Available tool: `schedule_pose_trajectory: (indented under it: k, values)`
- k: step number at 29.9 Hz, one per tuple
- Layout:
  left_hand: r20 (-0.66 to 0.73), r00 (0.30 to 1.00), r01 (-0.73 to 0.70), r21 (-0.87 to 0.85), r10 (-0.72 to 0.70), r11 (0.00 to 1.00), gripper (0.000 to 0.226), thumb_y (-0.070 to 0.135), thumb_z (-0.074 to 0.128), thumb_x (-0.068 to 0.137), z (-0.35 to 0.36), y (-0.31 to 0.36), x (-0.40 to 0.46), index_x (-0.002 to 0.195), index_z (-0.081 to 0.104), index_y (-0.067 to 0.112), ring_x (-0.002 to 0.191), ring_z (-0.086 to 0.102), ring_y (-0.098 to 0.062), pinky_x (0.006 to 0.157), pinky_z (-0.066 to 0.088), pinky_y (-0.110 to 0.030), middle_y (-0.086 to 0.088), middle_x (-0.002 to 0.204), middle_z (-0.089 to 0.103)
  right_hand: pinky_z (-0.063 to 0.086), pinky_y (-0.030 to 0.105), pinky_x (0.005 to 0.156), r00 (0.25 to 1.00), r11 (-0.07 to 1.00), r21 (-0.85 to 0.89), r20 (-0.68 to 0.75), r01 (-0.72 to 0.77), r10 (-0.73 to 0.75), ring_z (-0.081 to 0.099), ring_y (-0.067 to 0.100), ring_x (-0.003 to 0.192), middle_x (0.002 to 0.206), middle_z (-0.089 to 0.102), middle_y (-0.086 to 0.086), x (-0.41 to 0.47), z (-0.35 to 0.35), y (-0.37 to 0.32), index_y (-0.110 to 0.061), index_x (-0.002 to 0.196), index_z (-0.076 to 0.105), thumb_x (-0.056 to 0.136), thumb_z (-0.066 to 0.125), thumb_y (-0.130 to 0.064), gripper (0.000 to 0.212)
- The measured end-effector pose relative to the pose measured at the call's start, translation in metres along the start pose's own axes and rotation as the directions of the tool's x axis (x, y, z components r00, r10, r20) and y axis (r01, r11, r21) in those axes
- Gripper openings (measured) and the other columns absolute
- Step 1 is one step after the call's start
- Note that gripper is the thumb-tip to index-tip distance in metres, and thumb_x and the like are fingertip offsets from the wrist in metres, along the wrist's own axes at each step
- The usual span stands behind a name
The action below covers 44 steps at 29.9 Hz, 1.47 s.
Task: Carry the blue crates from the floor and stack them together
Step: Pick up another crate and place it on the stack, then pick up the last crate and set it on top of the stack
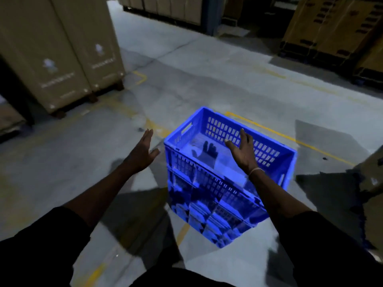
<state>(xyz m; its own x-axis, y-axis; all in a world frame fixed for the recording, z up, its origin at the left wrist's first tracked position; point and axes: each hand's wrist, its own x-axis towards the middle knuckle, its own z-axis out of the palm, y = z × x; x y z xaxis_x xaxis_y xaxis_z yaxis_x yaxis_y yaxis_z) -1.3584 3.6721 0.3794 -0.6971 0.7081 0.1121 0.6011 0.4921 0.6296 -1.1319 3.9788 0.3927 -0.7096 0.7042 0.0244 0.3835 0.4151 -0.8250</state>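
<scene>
A stack of blue slotted crates (209, 183) stands on the concrete floor in front of me. The top crate (269, 160) is open upward and holds nothing; only a hand's shadow falls inside it. My left hand (143, 152) hovers open just left of the stack, fingers spread, not touching it. My right hand (242, 150) hangs open above the top crate's inside, palm down, a thin band on its wrist. Neither hand holds anything.
Tall brown cardboard boxes (62, 54) stand on feet at the left. More cartons on pallets (335, 27) line the back right, and another box (373, 175) sits at the right edge. Yellow floor lines (290, 137) run past the crates.
</scene>
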Motion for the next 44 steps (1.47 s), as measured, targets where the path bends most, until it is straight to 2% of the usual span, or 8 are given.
schedule_pose_trajectory:
  k: [5, 9, 16, 19, 28, 34, 40, 44]
  values:
    - [-0.075, 0.982, 0.163, -0.1, -0.171, 0.982, 0.083, 0.041, 0.057, 0.098, -0.033, -0.012, -0.073, 0.161, 0.008, 0.019, 0.155, 0.009, -0.018, 0.113, 0.037, -0.032, 0.002, 0.168, 0.001, 0.024, 0.043, 0.118, 0.99, 0.995, 0.059, 0.11, 0.085, -0.091, 0.016, 0.024, 0.153, 0.167, 0.011, 0.003, -0.006, 0.037, -0.029, -0.019, 0.161, 0.017, 0.098, 0.058, -0.048, 0.081]
    - [-0.143, 0.946, 0.269, -0.154, -0.291, 0.951, 0.085, 0.049, 0.056, 0.096, -0.051, -0.023, -0.132, 0.16, 0.007, 0.025, 0.154, 0.017, -0.017, 0.122, 0.025, -0.038, 0.006, 0.168, 0.003, 0.022, 0.039, 0.122, 0.975, 0.989, 0.088, 0.178, 0.12, -0.134, 0.022, 0.025, 0.151, 0.16, 0.023, 0.012, -0.012, 0.075, -0.058, -0.013, 0.159, 0.023, 0.096, 0.063, -0.046, 0.081]
    - [-0.264, 0.838, 0.398, -0.3, -0.477, 0.867, 0.085, 0.061, 0.052, 0.095, -0.079, -0.039, -0.243, 0.16, 0.005, 0.034, 0.145, 0.035, -0.013, 0.116, 0.032, -0.035, 0.012, 0.168, 0.005, 0.021, 0.026, 0.115, 0.903, 0.971, 0.121, 0.358, 0.208, -0.238, 0.028, 0.023, 0.148, 0.158, 0.029, 0.011, -0.046, 0.15, -0.108, -0.013, 0.158, 0.026, 0.094, 0.065, -0.043, 0.081]
    - [-0.324, 0.765, 0.443, -0.363, -0.557, 0.82, 0.083, 0.06, 0.053, 0.095, -0.094, -0.054, -0.292, 0.159, 0.006, 0.038, 0.146, 0.034, -0.013, 0.117, 0.035, -0.039, 0.015, 0.168, 0.005, 0.029, 0.035, 0.117, 0.854, 0.96, 0.142, 0.437, 0.243, -0.281, 0.036, 0.027, 0.143, 0.157, 0.03, 0.011, -0.072, 0.185, -0.134, -0.017, 0.158, 0.027, 0.089, 0.062, -0.056, 0.087]
    - [-0.468, 0.543, 0.467, -0.522, -0.698, 0.714, 0.082, 0.062, 0.057, 0.092, -0.141, -0.081, -0.466, 0.157, 0.011, 0.044, 0.143, 0.038, -0.012, 0.113, 0.042, -0.049, 0.004, 0.167, 0.018, 0.025, 0.037, 0.118, 0.63, 0.883, 0.223, 0.63, 0.412, -0.453, 0.027, 0.024, 0.149, 0.164, 0.021, 0.007, -0.195, 0.286, -0.215, -0.016, 0.16, 0.019, 0.095, 0.055, -0.059, 0.086]
    - [-0.528, 0.412, 0.465, -0.578, -0.742, 0.67, 0.082, 0.067, 0.054, 0.09, -0.177, -0.08, -0.625, 0.157, 0.011, 0.045, 0.14, 0.038, -0.006, 0.115, 0.039, -0.048, 0.013, 0.166, 0.016, 0.022, 0.026, 0.111, 0.469, 0.85, 0.329, 0.723, 0.411, -0.507, 0.023, 0.017, 0.15, 0.166, 0.02, -0.001, -0.329, 0.353, -0.27, -0.023, 0.16, 0.018, 0.092, 0.057, -0.063, 0.088]
    - [-0.575, 0.247, 0.461, -0.638, -0.78, 0.617, 0.071, 0.052, 0.052, 0.099, -0.196, -0.08, -0.786, 0.158, 0.013, 0.042, 0.141, 0.041, -0.011, 0.108, 0.044, -0.035, 0.012, 0.167, 0.015, 0.028, 0.049, 0.12, 0.31, 0.794, 0.375, 0.774, 0.479, -0.553, 0.028, 0.025, 0.149, 0.164, 0.024, 0.007, -0.473, 0.426, -0.313, -0.022, 0.16, 0.02, 0.091, 0.054, -0.067, 0.089]
    - [-0.595, 0.113, 0.434, -0.691, -0.796, 0.578, 0.072, 0.05, 0.053, 0.099, -0.2, -0.077, -0.888, 0.158, 0.013, 0.042, 0.141, 0.042, -0.013, 0.102, 0.046, -0.031, 0.01, 0.167, 0.016, 0.031, 0.048, 0.118, 0.206, 0.788, 0.395, 0.82, 0.473, -0.534, 0.032, 0.026, 0.146, 0.16, 0.029, 0.007, -0.574, 0.467, -0.337, -0.022, 0.16, 0.022, 0.092, 0.056, -0.06, 0.085]
